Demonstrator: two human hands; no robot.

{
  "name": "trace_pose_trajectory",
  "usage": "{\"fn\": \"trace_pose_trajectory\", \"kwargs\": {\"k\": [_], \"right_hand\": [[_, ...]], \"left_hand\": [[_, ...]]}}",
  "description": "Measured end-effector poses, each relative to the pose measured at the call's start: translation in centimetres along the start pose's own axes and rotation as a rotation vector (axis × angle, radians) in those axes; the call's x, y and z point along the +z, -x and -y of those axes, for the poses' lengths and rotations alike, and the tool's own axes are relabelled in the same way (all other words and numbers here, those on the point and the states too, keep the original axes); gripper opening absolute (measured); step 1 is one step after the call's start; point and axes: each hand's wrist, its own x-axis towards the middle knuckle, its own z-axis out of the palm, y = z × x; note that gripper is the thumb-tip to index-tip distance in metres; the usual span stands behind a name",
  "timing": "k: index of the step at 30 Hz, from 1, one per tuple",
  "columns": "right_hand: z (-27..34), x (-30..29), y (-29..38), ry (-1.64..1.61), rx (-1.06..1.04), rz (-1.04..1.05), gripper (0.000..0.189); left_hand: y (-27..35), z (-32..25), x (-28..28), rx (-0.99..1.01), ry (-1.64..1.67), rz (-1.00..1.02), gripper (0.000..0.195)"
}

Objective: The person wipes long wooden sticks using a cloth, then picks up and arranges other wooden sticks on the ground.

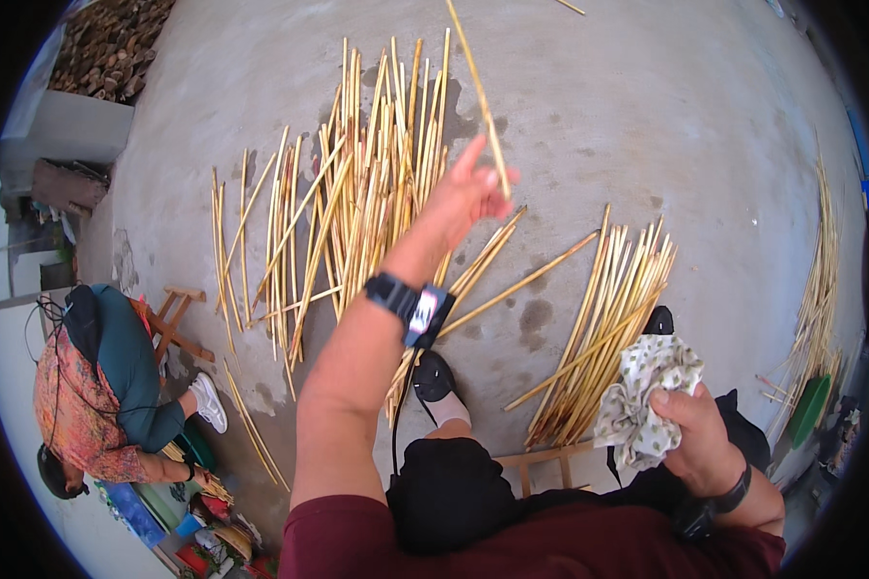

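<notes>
My left hand point(474, 189) reaches out over the floor, slightly blurred, with one long pale stalk point(484, 101) at its fingers. The index finger is stretched out; whether the hand grips the stalk or is letting it go, I cannot tell. Below and left of it a large loose spread of yellow-brown stalks point(380, 166) lies on the concrete. My right hand point(688, 423) is closed on a crumpled white cloth with green spots point(648, 405), close to my body. Just left of the cloth lies a smaller bundle of stalks point(601, 326), with one stalk across it.
At the left a co-worker point(90, 391) bends over, holding thin stalks, beside a wooden stool point(177, 322). More stalks point(815, 289) and a green container point(809, 409) are at the far right. My shoe point(434, 378) is beside the large spread. Damp patches mark the concrete floor point(695, 130).
</notes>
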Motion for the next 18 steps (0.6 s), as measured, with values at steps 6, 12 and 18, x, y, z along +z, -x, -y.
{"fn": "trace_pose_trajectory", "kwargs": {"k": [6, 12, 18], "right_hand": [[0.6, -0.3, 0.6, -0.005, 0.003, 0.048, 0.053], [0.2, -1.8, 0.9, 0.014, -0.056, 0.004, 0.056], [-0.2, -1.7, 0.8, 0.018, -0.033, 0.045, 0.054]], "left_hand": [[-3.0, -12.4, -5.1, 0.397, -0.728, -0.254, 0.070], [8.6, 1.9, -23.4, -0.357, -1.519, -0.602, 0.071], [18.6, 15.6, -22.8, -0.582, -1.330, -0.777, 0.099]]}}
